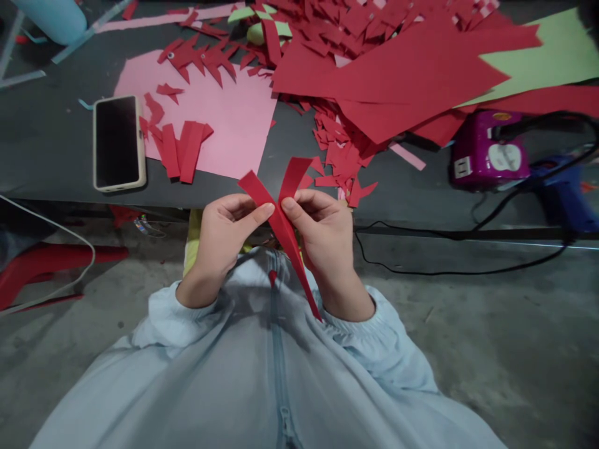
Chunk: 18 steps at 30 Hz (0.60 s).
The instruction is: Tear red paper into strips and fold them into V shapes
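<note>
Between my two hands, just past the table's front edge, is a red paper strip [291, 240] with two ends spread in a V at the top and a long tail hanging toward my jacket. My left hand [229, 234] pinches it with thumb and fingers near the left upper end. On the other side, my right hand [325, 231] grips it near the right upper end, thumb on top. Beyond them lies a pink sheet [234, 125] carrying short red strips [191, 153] and spiky red cutouts [187, 56], one with a small eye.
A phone [118, 143] lies left of the pink sheet. Red scraps [344, 149] and large red sheets [374, 75] cover the back and centre right. A purple power socket [489, 149], a blue glue gun [564, 193] and black cables are at right. A blue container [56, 19] stands far left.
</note>
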Tool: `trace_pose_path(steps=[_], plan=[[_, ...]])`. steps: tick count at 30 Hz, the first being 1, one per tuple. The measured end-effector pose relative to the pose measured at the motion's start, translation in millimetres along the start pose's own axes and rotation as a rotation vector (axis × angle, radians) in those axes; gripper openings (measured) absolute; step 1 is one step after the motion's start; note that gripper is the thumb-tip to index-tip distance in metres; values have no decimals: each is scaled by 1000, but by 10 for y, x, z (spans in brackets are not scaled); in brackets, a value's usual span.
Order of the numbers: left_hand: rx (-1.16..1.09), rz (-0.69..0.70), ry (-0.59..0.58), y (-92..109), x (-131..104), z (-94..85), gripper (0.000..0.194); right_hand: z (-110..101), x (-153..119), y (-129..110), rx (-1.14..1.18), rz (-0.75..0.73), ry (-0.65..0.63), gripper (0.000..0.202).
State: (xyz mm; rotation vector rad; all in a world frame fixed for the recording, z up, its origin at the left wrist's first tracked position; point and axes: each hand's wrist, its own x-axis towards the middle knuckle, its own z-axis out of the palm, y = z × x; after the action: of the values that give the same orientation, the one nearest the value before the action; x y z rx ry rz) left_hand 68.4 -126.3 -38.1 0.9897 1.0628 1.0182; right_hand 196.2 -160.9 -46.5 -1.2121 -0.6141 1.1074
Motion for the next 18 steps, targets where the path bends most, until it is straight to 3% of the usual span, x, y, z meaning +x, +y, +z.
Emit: trace_pose_path(steps=[8,14,18], plan=[[45,52,64,37,23,-14,28,-39,30,-15,-8,102,-121,29],[56,-48,-41,12,12,-69,26,-51,59,-12,-6,95,-125,30],[86,-14,-1,-7,9,-62,24,-53,61,5,-7,69,-96,27]])
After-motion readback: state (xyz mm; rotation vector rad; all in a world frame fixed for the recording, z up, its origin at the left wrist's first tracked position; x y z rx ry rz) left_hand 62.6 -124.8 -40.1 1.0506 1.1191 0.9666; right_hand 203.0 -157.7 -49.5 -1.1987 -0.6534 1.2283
